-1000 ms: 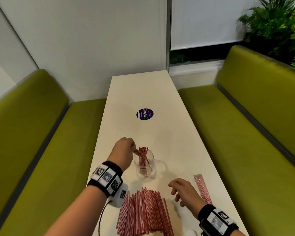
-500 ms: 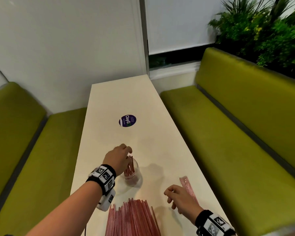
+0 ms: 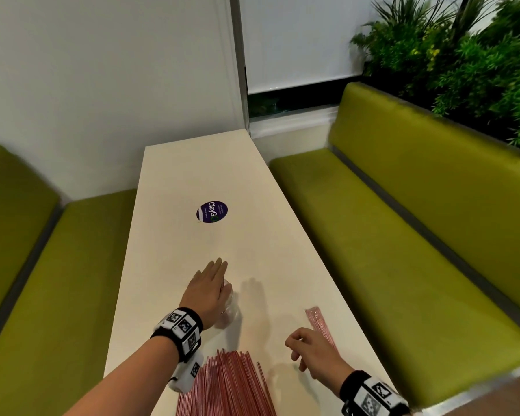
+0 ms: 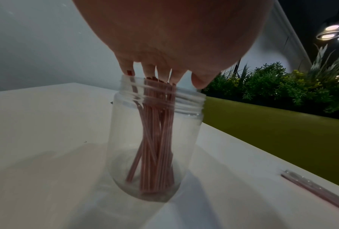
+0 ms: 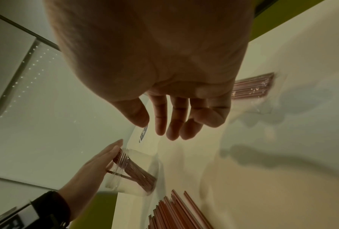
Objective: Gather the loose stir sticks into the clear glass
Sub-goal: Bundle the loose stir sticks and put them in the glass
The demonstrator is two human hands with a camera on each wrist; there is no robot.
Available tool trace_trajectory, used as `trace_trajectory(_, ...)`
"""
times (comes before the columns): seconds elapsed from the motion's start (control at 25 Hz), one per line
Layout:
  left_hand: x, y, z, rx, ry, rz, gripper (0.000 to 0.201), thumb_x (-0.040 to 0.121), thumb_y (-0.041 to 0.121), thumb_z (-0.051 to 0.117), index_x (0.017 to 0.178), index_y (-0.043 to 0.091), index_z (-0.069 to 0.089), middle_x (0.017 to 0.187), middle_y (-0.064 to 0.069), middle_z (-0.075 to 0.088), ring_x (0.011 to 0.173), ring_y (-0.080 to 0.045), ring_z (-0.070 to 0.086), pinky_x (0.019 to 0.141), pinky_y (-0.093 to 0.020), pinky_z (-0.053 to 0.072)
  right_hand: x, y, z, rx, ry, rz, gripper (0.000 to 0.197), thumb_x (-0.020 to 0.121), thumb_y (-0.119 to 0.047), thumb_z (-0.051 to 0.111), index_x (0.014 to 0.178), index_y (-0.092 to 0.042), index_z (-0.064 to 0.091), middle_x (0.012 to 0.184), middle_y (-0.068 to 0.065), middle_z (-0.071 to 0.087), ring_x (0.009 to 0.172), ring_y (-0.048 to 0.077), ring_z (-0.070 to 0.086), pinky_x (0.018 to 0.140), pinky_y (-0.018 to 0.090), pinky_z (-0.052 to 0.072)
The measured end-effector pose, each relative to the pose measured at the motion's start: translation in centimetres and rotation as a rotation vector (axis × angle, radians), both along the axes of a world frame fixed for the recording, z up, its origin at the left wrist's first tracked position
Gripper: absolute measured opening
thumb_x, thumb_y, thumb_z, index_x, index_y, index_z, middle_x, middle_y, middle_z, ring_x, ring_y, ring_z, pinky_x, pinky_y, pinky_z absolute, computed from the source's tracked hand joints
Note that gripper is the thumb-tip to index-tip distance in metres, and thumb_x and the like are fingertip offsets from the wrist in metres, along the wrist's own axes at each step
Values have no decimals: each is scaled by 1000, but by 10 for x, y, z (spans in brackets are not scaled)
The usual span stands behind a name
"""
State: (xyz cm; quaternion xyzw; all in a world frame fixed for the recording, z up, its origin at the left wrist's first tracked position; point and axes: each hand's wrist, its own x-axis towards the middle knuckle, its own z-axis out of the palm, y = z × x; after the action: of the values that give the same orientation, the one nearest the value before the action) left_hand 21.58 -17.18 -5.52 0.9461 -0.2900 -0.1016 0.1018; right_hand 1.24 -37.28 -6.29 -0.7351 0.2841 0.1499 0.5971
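Observation:
A clear glass jar (image 4: 157,139) stands upright on the white table (image 3: 192,175) with several red stir sticks (image 4: 157,131) inside. My left hand (image 3: 210,283) lies flat over its mouth, fingers straight, palm pressing on the stick tops; the head view shows only a sliver of the jar (image 3: 230,307). The same jar (image 5: 133,170) shows in the right wrist view under that flat palm. A heap of loose red sticks (image 3: 225,385) lies at the near edge. My right hand (image 3: 309,349) hovers beside the heap, fingers loosely curled and empty.
A thin wrapped packet of sticks (image 3: 320,325) lies near the table's right edge. A round purple sticker (image 3: 212,212) sits mid-table. Green benches (image 3: 403,235) flank both sides, with plants (image 3: 463,61) behind the right one.
My left hand has let go of the sticks it pinched at the jar's rim and flattened over the jar's mouth. The right hand has barely moved. The head has turned right.

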Motion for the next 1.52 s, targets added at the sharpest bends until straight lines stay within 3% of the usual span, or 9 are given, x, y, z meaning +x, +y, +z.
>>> trace_trajectory(0.24, -14, 15, 15, -168, -81, 52, 53, 99, 37, 42, 150, 21, 38, 161, -1, 31, 152, -20, 18, 124, -43, 15, -4, 6, -1, -75, 6, 87, 15, 91, -34, 56, 93, -22, 65, 81, -3, 65, 64, 11, 56, 51, 18, 40)
trace_trajectory(0.36, -48, 39, 19, -413, -218, 144, 35, 93, 36, 47, 121, 24, 63, 129, 6, 61, 125, -17, 48, 106, -37, 39, -4, 14, -5, -137, 33, 196, 16, 87, -36, 58, 94, -24, 65, 86, -4, 65, 70, 10, 58, 63, 23, 45)
trace_trajectory(0.52, -102, 50, 2, -416, -23, 152, 12, 95, 32, 55, 101, 35, 65, 97, 17, 64, 94, -4, 56, 84, -26, 46, 5, 27, -13, -293, 112, 353, 25, 86, -39, 64, 101, -18, 66, 100, 1, 67, 78, 12, 62, 67, 23, 50)
trace_trajectory(0.68, -146, 59, -39, -128, 121, 62, 32, 91, 45, 51, 119, 35, 60, 124, 15, 60, 119, -11, 53, 101, -26, 41, 16, 62, -24, -487, 172, 506, 24, 84, -34, 70, 74, -16, 57, 70, -1, 58, 59, 12, 55, 56, 25, 44)
trace_trajectory(0.8, -166, 58, -50, 14, 140, -11, 51, 87, 47, 50, 136, 36, 49, 151, 10, 42, 141, -15, 37, 118, -38, 31, 24, 86, -31, -626, 146, 519, 21, 83, -30, 69, 86, -16, 54, 92, 5, 65, 85, 23, 67, 64, 28, 48)
trace_trajectory(0.96, -174, 58, -46, 72, 146, -29, 58, 90, 40, 49, 147, 33, 37, 161, 5, 30, 148, -21, 26, 121, -47, 24, 29, 101, -34, -703, 106, 535, 15, 87, -20, 60, 90, -16, 45, 114, 13, 66, 103, 31, 66, 81, 32, 52)
trace_trajectory(1.24, -173, 61, -44, 30, 110, 3, 57, 91, 42, 50, 145, 33, 38, 160, 8, 29, 149, -16, 24, 123, -43, 21, 35, 98, -37, -610, 186, 451, 20, 89, -22, 62, 105, -10, 58, 114, 10, 65, 103, 28, 66, 78, 30, 51)
trace_trajectory(1.4, -169, 66, -39, -173, 78, 140, 48, 92, 48, 47, 137, 30, 51, 143, 10, 50, 133, -10, 41, 113, -27, 32, 32, 85, -33, -486, 180, 406, 28, 85, -23, 69, 67, -17, 48, 70, 0, 57, 63, 16, 55, 60, 29, 45)
trace_trajectory(1.52, -169, 66, -29, -363, 132, 264, 30, 95, 40, 54, 122, 29, 61, 122, 12, 61, 114, -4, 50, 97, -19, 38, 27, 77, -32, -382, 123, 344, 21, 85, -25, 73, 74, -16, 58, 73, 1, 62, 65, 14, 60, 64, 29, 52)
